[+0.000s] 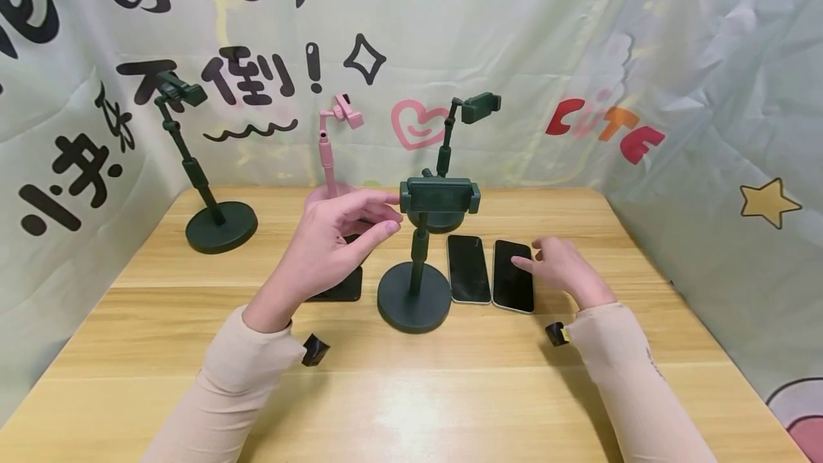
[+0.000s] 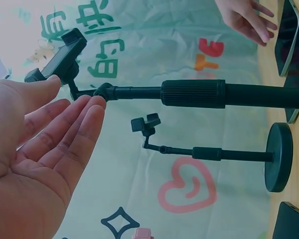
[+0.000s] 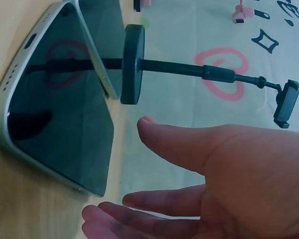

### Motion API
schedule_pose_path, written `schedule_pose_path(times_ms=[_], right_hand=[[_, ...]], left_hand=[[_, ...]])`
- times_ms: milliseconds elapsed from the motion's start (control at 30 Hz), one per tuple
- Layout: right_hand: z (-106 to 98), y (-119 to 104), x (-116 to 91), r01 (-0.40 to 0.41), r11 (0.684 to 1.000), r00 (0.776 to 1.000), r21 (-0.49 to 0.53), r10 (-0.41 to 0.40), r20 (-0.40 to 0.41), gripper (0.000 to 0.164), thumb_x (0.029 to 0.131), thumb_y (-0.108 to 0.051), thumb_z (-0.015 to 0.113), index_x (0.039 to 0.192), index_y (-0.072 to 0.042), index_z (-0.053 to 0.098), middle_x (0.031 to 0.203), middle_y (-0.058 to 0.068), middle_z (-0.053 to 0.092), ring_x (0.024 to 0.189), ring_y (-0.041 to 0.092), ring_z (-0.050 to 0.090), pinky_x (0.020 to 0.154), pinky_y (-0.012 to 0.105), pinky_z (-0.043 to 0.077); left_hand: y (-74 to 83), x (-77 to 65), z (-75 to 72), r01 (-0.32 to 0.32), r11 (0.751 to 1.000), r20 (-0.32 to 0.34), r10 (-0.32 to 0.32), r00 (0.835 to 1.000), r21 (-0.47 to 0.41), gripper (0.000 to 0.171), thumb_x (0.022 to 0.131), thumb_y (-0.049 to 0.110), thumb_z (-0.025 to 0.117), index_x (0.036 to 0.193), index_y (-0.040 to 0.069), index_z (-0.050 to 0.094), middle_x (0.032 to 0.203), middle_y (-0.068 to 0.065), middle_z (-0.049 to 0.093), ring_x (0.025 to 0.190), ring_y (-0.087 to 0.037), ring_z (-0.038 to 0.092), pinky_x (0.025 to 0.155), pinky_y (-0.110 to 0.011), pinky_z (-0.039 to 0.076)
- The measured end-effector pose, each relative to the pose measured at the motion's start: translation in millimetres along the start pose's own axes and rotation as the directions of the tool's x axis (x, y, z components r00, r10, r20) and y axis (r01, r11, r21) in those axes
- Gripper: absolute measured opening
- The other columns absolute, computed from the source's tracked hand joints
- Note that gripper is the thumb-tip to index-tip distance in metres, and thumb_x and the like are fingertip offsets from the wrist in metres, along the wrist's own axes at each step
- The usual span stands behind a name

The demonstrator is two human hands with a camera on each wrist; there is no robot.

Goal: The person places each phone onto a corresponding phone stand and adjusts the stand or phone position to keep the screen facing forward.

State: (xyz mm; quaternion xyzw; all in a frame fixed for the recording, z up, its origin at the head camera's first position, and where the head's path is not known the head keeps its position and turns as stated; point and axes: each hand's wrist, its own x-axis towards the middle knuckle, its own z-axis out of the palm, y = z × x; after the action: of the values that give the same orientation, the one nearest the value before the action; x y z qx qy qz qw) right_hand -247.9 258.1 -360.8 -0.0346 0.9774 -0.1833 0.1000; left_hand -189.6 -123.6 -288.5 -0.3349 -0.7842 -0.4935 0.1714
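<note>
A dark green phone stand (image 1: 416,291) with a round base stands upright at the middle of the table. Beside its clamp (image 1: 440,196) is my left hand (image 1: 334,234), with fingers extended and thumb apart. In the left wrist view the left hand (image 2: 50,154) has its fingertips close to the clamp (image 2: 60,59) and upper joint; whether they touch is unclear. My right hand (image 1: 566,266) hovers at the right edge of a black-screened phone (image 1: 512,284). The right wrist view has this right hand (image 3: 224,169) spread loosely beside the phone (image 3: 65,119), holding nothing.
Another phone (image 1: 468,270) lies left of the first, and a dark phone (image 1: 343,288) is partly hidden under my left hand. Behind stand a green stand (image 1: 221,226) at left, a pink stand (image 1: 326,156), and another green stand (image 1: 445,156). Printed cloth (image 1: 514,34) hangs round the table.
</note>
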Motion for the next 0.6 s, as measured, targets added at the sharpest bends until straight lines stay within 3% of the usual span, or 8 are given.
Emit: schedule_pose_path(times_ms=[200,300,367,433,500,600], right_hand=[[5,5,4,-0.015,1.0,1.0,-0.017,0.016,0.012,0.078,0.105,-0.045,0.065,0.142,0.022,0.051,0.13,0.039,0.067,0.123,0.052,0.065,0.106,0.062,0.053],[8,7,5,-0.03,1.0,0.999,-0.005,0.03,0.01,0.068,0.103,-0.048,0.068,0.118,0.018,0.062,0.096,0.028,0.069,0.093,0.041,0.067,0.086,0.05,0.057],[9,8,6,-0.034,0.999,0.999,0.003,0.034,0.005,0.059,0.102,-0.05,0.069,0.09,0.007,0.06,0.072,0.011,0.054,0.071,0.027,0.053,0.071,0.04,0.048],[11,9,8,-0.033,0.999,0.999,0.015,0.033,0.001,0.059,0.102,-0.051,0.069,0.07,-0.008,0.046,0.064,-0.002,0.033,0.061,0.016,0.035,0.062,0.034,0.035],[13,9,9,-0.032,0.999,0.999,0.011,0.032,-0.006,0.065,0.101,-0.053,0.069,0.062,-0.015,0.035,0.06,-0.006,0.024,0.057,0.012,0.027,0.059,0.031,0.031],[16,7,10,-0.026,1.0,1.0,-0.016,0.026,-0.014,0.069,0.1,-0.057,0.07,0.058,-0.018,0.032,0.058,-0.007,0.023,0.054,0.012,0.029,0.058,0.031,0.032]], left_hand=[[3.1,0.2,-0.6,-0.036,0.999,-0.012,0.036,0.999,-0.026,0.034,0.095,0.004,0.08,0.129,0.007,0.075,0.099,-0.003,0.082,0.089,-0.015,0.08,0.079,-0.025,0.066],[4.5,0.6,-1.0,-0.05,0.998,-0.017,0.05,0.999,-0.027,0.035,0.095,0.004,0.081,0.129,0.006,0.075,0.098,-0.003,0.081,0.088,-0.01,0.079,0.079,-0.026,0.066],[5.3,1.0,-1.1,-0.057,0.998,-0.02,0.057,0.998,-0.032,0.035,0.095,0.003,0.081,0.129,0.005,0.074,0.099,-0.004,0.081,0.089,-0.01,0.079,0.079,-0.028,0.067],[5.9,1.3,-1.2,-0.061,0.998,-0.023,0.06,0.998,-0.036,0.035,0.095,0.003,0.08,0.129,0.004,0.074,0.1,-0.004,0.082,0.089,-0.01,0.079,0.079,-0.03,0.067],[6.5,1.7,-1.2,-0.063,0.997,-0.025,0.062,0.998,-0.038,0.035,0.095,0.003,0.08,0.129,0.004,0.073,0.1,-0.005,0.082,0.09,-0.01,0.079,0.08,-0.031,0.067],[7.4,2.4,-1.0,-0.067,0.997,-0.026,0.066,0.997,-0.039,0.036,0.095,0.002,0.08,0.13,0.003,0.072,0.102,-0.005,0.082,0.09,-0.011,0.079,0.081,-0.03,0.067]])
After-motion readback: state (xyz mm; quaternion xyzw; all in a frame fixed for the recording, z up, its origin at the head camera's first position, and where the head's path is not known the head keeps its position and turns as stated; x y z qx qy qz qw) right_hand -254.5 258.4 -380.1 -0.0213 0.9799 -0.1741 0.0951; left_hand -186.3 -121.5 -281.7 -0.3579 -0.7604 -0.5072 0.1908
